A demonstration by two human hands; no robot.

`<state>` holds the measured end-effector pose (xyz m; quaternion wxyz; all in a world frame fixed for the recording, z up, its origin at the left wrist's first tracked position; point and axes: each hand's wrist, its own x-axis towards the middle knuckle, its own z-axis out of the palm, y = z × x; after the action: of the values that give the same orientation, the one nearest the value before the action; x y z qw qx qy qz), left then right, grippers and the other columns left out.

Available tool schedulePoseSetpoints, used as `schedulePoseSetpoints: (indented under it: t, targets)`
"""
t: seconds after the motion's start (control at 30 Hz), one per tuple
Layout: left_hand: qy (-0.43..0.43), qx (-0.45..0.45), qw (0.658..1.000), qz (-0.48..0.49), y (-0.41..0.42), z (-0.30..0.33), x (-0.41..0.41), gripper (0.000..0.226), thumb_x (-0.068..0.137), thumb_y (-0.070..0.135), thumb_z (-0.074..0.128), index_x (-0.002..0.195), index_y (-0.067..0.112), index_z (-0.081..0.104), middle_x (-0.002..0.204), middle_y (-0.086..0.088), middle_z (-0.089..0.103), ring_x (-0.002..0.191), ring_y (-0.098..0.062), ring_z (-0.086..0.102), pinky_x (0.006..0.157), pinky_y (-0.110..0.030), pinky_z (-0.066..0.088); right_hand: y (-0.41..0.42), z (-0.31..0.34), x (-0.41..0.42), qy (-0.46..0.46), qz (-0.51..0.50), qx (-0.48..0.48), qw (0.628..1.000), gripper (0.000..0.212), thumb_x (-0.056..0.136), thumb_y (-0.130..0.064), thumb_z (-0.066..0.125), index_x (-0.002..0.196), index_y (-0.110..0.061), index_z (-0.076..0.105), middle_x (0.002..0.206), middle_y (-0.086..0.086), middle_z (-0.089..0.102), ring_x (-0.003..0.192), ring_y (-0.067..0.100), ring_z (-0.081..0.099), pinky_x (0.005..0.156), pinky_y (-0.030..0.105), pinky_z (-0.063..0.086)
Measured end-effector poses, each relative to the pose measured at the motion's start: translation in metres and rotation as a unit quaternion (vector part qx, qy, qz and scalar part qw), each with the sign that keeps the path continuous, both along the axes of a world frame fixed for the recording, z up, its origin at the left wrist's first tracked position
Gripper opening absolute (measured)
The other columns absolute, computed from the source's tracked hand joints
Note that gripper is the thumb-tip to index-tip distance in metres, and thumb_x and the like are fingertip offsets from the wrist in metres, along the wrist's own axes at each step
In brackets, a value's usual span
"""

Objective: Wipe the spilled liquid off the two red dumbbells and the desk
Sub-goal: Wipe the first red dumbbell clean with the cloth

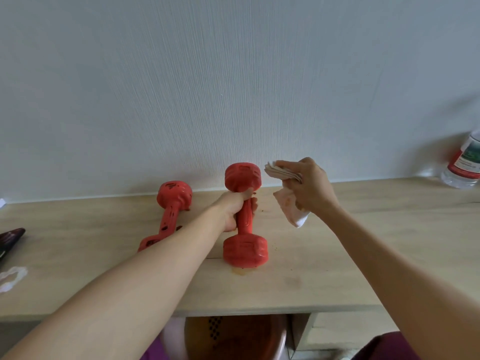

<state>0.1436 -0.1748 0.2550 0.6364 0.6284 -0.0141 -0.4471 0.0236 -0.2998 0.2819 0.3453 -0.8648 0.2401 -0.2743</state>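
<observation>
Progress looks partial. Left hand [235,210] has a closed grip on the handle of the near dumbbell [245,216], its lower head resting on the tabletop [363,255], upper head tipped up toward the wall. Right hand [307,188] has its grip clenched on a folded, stained cloth [285,198], held just beside the upper head, not touching. This dumbbell looks mostly clean. Far dumbbell [171,211] lies flat to the left, dark spots on it, unwiped. Puddle [241,272] and specks remain on the tabletop at the lower head. Bottle [465,165] at the right edge, contents look clear; level cannot tell.
</observation>
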Motion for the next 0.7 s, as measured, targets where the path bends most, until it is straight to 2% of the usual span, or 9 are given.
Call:
schedulePoseSetpoints:
  t: [0.17, 0.23, 0.3, 0.37, 0.43, 0.5, 0.53, 0.6, 0.7]
  targets:
    - [-0.096, -0.015, 0.995, -0.012, 0.010, 0.022, -0.023, 0.009, 0.094, 0.015, 0.054, 0.085, 0.011, 0.055, 0.071, -0.002, 0.056, 0.055, -0.011, 0.054, 0.054, -0.023, 0.044, 0.017, 0.016, -0.015, -0.035, -0.007, -0.018, 0.999, 0.040, 0.090, -0.012, 0.056, 0.125, -0.029, 0.059, 0.100, -0.004, 0.045, 0.086, 0.013, 0.050, 0.073, 0.028, 0.041]
    - [-0.137, -0.015, 0.990, -0.017, 0.011, 0.026, -0.030, 0.006, 0.094, 0.014, 0.053, 0.092, 0.009, 0.055, 0.072, -0.002, 0.055, 0.058, -0.011, 0.053, 0.046, -0.019, 0.046, 0.024, 0.022, -0.017, -0.060, -0.011, -0.027, 0.998, 0.039, 0.090, -0.012, 0.057, 0.125, -0.029, 0.059, 0.101, -0.004, 0.046, 0.088, 0.012, 0.049, 0.075, 0.026, 0.040]
    - [-0.182, -0.020, 0.983, -0.024, 0.012, 0.029, -0.034, 0.006, 0.094, 0.012, 0.053, 0.090, 0.008, 0.055, 0.074, -0.002, 0.055, 0.062, -0.012, 0.053, 0.043, -0.013, 0.047, 0.031, 0.026, -0.014, -0.097, -0.019, -0.036, 0.994, 0.039, 0.090, -0.010, 0.057, 0.123, -0.030, 0.060, 0.101, -0.005, 0.046, 0.089, 0.011, 0.050, 0.075, 0.024, 0.039]
    - [-0.222, -0.020, 0.974, -0.030, 0.009, 0.025, -0.033, 0.012, 0.094, 0.014, 0.054, 0.082, 0.012, 0.055, 0.076, -0.001, 0.056, 0.064, -0.012, 0.056, 0.054, -0.015, 0.051, 0.040, 0.025, -0.006, -0.121, -0.017, -0.053, 0.991, 0.042, 0.088, -0.007, 0.057, 0.122, -0.032, 0.062, 0.102, -0.006, 0.046, 0.092, 0.012, 0.051, 0.075, 0.023, 0.039]
    - [-0.253, -0.011, 0.967, -0.032, 0.005, 0.018, -0.029, 0.011, 0.093, 0.017, 0.056, 0.081, 0.016, 0.056, 0.080, -0.001, 0.061, 0.068, -0.015, 0.061, 0.073, -0.028, 0.054, 0.045, 0.016, 0.004, -0.132, -0.016, -0.077, 0.988, 0.047, 0.084, -0.003, 0.057, 0.120, -0.032, 0.063, 0.108, -0.001, 0.047, 0.100, 0.018, 0.052, 0.077, 0.030, 0.044]
    - [-0.281, -0.010, 0.959, -0.036, 0.001, 0.012, -0.027, 0.008, 0.093, 0.017, 0.056, 0.085, 0.017, 0.058, 0.084, -0.003, 0.064, 0.074, -0.018, 0.064, 0.083, -0.037, 0.055, 0.046, 0.005, 0.012, -0.132, -0.035, -0.093, 0.986, 0.053, 0.079, -0.001, 0.058, 0.120, -0.034, 0.062, 0.116, 0.001, 0.047, 0.107, 0.023, 0.052, 0.078, 0.036, 0.049]
    - [-0.292, -0.013, 0.956, -0.037, 0.000, 0.010, -0.025, 0.008, 0.093, 0.015, 0.054, 0.086, 0.017, 0.058, 0.084, -0.003, 0.064, 0.077, -0.018, 0.064, 0.080, -0.036, 0.056, 0.045, 0.000, 0.015, -0.127, -0.039, -0.105, 0.985, 0.055, 0.077, -0.001, 0.058, 0.121, -0.035, 0.061, 0.120, 0.001, 0.047, 0.110, 0.023, 0.051, 0.077, 0.038, 0.050]
    - [-0.310, -0.014, 0.950, -0.044, -0.002, 0.008, -0.022, 0.012, 0.094, 0.012, 0.050, 0.085, 0.016, 0.057, 0.079, -0.002, 0.062, 0.072, -0.014, 0.062, 0.063, -0.024, 0.055, 0.042, -0.010, 0.020, -0.106, -0.010, -0.137, 0.985, 0.053, 0.080, -0.005, 0.057, 0.125, -0.032, 0.058, 0.129, 0.001, 0.044, 0.115, 0.024, 0.048, 0.076, 0.038, 0.051]
    - [-0.349, 0.017, 0.935, -0.062, -0.004, 0.005, -0.016, 0.019, 0.096, 0.010, 0.043, 0.081, 0.011, 0.054, 0.066, 0.000, 0.055, 0.047, -0.002, 0.053, 0.042, -0.012, 0.040, 0.040, -0.022, 0.023, -0.078, 0.078, -0.140, 0.984, 0.047, 0.086, -0.036, 0.045, 0.132, -0.028, 0.051, 0.142, -0.002, 0.033, 0.125, 0.022, 0.044, 0.077, 0.032, 0.050]
